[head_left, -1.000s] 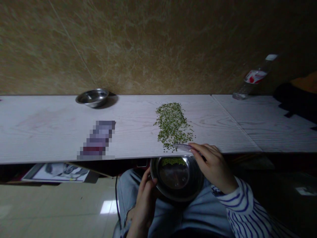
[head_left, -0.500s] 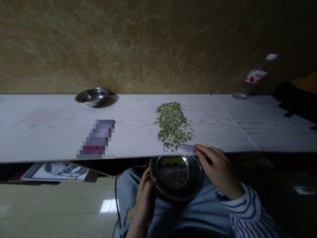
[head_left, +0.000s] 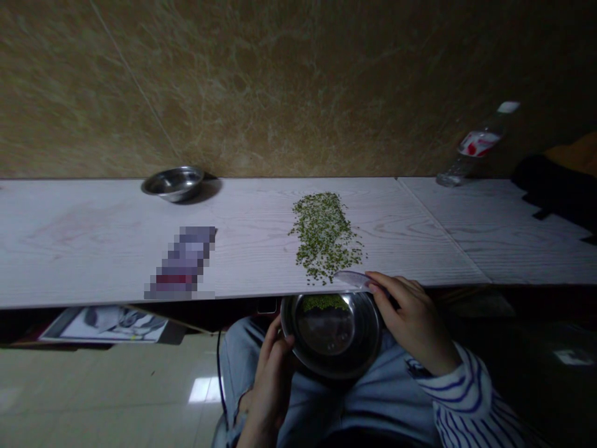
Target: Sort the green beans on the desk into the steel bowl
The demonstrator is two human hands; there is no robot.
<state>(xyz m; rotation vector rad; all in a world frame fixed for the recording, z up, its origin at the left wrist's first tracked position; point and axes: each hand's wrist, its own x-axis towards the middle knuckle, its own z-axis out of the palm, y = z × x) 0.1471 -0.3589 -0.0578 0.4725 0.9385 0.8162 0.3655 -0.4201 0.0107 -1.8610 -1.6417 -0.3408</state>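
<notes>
— Why grip the steel bowl (head_left: 326, 336) with the left hand (head_left: 273, 376), below the table edge (head_left: 252, 294)?
— Probably to catch green bits (head_left: 324, 229) spread above.
— And with the right hand (head_left: 413, 317)?
— Pinching a clear strip (head_left: 352, 279) just beside them, apparently for guiding.

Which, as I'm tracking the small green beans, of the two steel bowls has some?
The steel bowl the left hand holds, beans gathered inside; the wall-side bowl on the tabletop shows none.
</notes>
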